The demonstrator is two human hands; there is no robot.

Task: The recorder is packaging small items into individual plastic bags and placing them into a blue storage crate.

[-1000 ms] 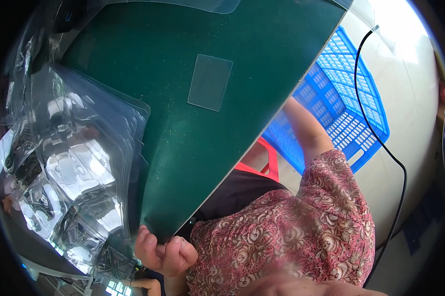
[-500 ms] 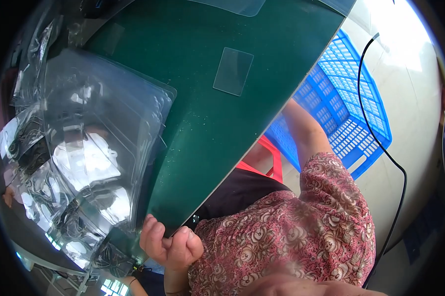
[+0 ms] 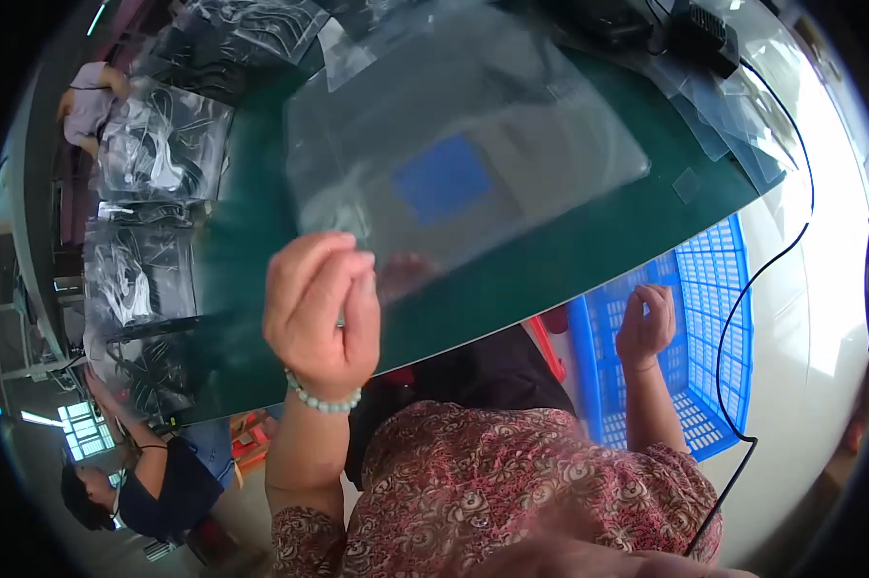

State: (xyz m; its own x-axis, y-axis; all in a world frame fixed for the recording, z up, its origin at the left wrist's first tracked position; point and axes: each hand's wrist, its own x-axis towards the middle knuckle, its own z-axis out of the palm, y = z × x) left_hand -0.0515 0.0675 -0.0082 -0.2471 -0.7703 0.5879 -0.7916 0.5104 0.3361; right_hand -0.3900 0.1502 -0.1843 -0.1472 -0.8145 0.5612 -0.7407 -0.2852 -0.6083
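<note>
Pressing the fingers of the left hand (image 3: 319, 313) together at the near-left edge of 1 large clear plastic sheet (image 3: 569, 135) over the green bench (image 3: 463, 303), being unable to tell if pinching it. Showing on that sheet 1 blue patch (image 3: 444, 178), being too blurred to tell as label or reflection. Curling the right hand (image 3: 646, 328) over the blue basket (image 3: 714, 289) beside the bench, being unable to tell if open, shut or gripping.

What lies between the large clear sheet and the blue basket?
In the head view, a strip of green tabletop separates the large clear sheet from the blue basket, with a small clear piece lying on it toward the right.
</note>
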